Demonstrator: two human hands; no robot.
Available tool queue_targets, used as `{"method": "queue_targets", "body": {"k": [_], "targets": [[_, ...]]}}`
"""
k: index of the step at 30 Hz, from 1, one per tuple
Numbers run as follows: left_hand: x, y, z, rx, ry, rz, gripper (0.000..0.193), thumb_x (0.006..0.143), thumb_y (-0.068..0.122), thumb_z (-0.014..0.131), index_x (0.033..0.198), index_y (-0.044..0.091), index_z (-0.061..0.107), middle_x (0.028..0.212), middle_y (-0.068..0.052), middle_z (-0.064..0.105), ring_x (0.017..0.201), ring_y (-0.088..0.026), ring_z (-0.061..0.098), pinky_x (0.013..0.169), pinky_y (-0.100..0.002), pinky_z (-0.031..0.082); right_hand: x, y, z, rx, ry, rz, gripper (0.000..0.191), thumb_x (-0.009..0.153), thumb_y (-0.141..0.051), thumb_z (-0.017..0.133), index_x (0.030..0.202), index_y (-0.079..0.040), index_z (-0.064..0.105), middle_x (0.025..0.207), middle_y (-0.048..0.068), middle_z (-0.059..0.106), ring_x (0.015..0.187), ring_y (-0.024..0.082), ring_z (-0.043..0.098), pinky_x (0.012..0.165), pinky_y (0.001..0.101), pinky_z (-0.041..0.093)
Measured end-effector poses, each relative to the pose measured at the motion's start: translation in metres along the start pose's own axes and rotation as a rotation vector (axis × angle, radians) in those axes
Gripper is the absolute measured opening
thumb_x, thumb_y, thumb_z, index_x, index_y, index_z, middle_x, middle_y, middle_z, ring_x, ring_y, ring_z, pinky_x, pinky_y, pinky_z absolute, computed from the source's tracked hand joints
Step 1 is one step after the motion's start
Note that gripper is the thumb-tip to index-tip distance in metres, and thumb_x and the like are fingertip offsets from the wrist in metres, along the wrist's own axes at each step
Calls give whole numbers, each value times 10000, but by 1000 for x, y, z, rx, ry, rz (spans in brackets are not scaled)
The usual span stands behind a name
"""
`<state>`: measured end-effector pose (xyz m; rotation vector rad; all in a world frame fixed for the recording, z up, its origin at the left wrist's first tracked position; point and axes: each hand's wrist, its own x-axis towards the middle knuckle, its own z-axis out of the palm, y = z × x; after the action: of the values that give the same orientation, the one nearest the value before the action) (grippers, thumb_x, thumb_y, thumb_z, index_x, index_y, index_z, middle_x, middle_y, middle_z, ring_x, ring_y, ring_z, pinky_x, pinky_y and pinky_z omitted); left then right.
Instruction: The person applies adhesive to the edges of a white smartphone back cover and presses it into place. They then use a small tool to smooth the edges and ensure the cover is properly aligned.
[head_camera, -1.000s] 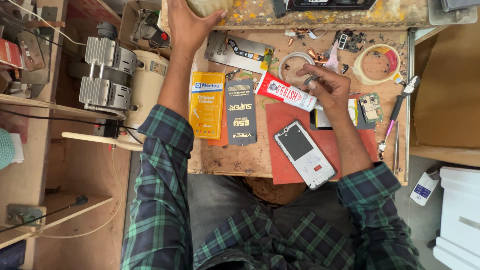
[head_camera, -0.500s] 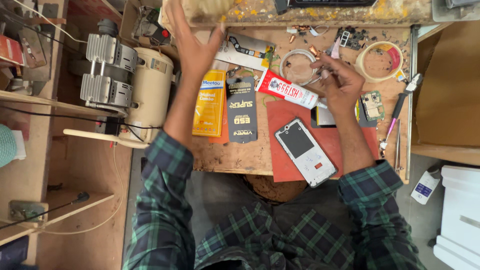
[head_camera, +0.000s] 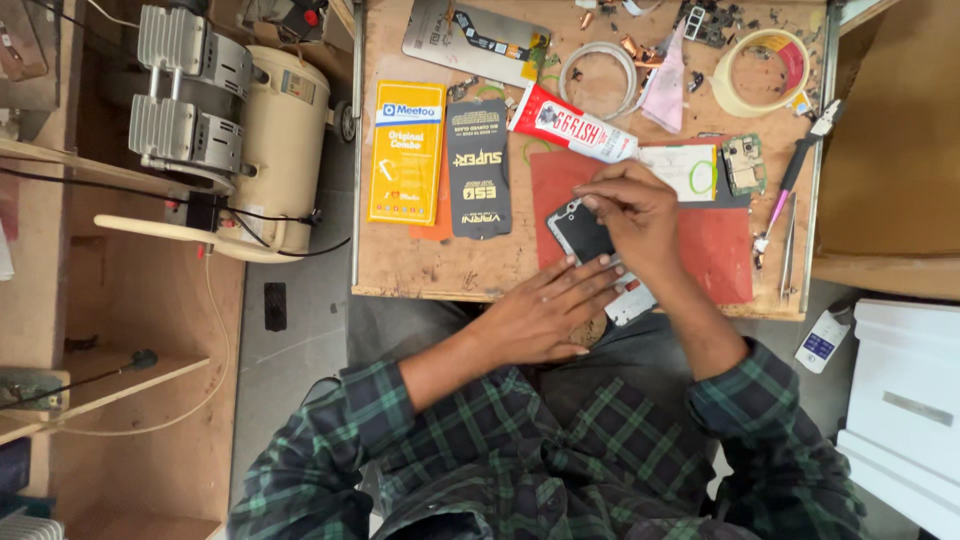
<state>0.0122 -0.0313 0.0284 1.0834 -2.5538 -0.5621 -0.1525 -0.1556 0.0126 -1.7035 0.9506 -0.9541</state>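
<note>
So the left hand (head_camera: 545, 310) is lying flat, fingers open, pinning the phone (head_camera: 590, 245) on the red mat (head_camera: 715, 250), just below the glue tube (head_camera: 570, 125). The right hand (head_camera: 630, 205) is pinching at its top edge; next move probably needs gentle prying.

Two hands are over the surface (head_camera: 400, 270): the left hand (head_camera: 545, 315) and the right hand (head_camera: 635, 215), both on one smartphone (head_camera: 580, 232). One red mat (head_camera: 715, 250) lies under it. Two flat retail packets sit side by side, one yellow packet (head_camera: 405, 152) and one black packet (head_camera: 478, 168). One red-and-white glue tube (head_camera: 570, 125). Two rings of tape, a clear tape roll (head_camera: 597, 78) and a cream tape roll (head_camera: 765, 70). One small green circuit board (head_camera: 743, 165). One pair of tweezers (head_camera: 788, 262). One compressor (head_camera: 225, 130) stands beside it all.
</note>
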Motion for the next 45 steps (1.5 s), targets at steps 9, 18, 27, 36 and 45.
{"method": "queue_targets", "body": {"k": [9, 18, 27, 36, 45], "targets": [[12, -18, 23, 115, -17, -13, 1073, 733, 590, 746, 1589, 89, 335, 1603, -113, 388, 1538, -284, 278, 1268, -534, 177, -6, 28, 13, -60, 85, 113, 83, 940, 42, 741, 1022, 33, 735, 964, 94, 761, 842, 104, 719, 715, 238, 592], [17, -15, 23, 95, 29, 1, 1081, 719, 599, 765, 1548, 29, 369, 1537, -139, 453, 1501, -316, 348, 1276, -530, 176, -6, 22, 10, -147, 115, 9, 112, 896, 48, 764, 1002, 41, 732, 955, 111, 756, 831, 124, 737, 703, 259, 618], [18, -10, 20, 78, -50, -14, 1037, 722, 641, 758, 1498, 24, 450, 1483, -133, 494, 1474, -314, 372, 1286, -536, 153, -7, -2, 11, -300, 34, -122, 114, 885, 70, 775, 968, 46, 700, 929, 128, 728, 775, 163, 723, 652, 267, 588], [17, -14, 27, 52, -33, -23, 1045, 664, 601, 776, 1479, 14, 487, 1495, -134, 488, 1452, -319, 374, 1246, -506, 165, -4, -8, 13, -400, -45, -253, 104, 866, 36, 804, 906, 29, 708, 958, 115, 737, 816, 200, 731, 696, 302, 577], [18, -17, 28, 78, -5, 0, 1015, 647, 607, 787, 1430, 14, 527, 1475, -139, 496, 1474, -324, 360, 1285, -519, 116, -9, -1, 21, -366, 158, -122, 105, 895, 34, 775, 964, 41, 696, 954, 148, 730, 772, 217, 765, 659, 304, 625]]}}
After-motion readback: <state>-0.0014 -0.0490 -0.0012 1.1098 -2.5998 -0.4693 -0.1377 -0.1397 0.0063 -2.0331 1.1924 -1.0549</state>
